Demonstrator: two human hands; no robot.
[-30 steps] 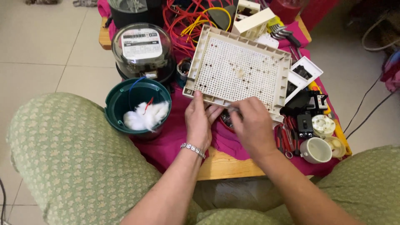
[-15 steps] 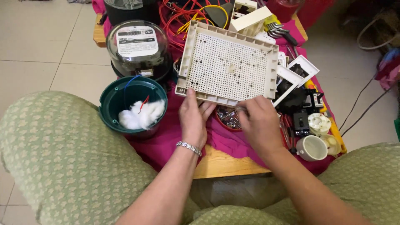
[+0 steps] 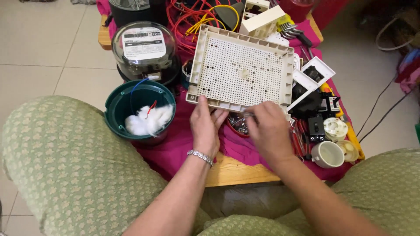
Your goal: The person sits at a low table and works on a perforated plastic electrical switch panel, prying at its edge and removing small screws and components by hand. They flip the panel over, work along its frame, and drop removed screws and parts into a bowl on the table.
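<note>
The left hand has slid a touch further left along the near rim of the perforated cream plastic tray, grip closed on that edge, while the tray, in the middle of the desk, now tips up a little steeper than a second ago. The right hand pinches something small and metallic at the rim. Its fingers hide what it is, and the bowl of bits beneath is mostly covered.
</note>
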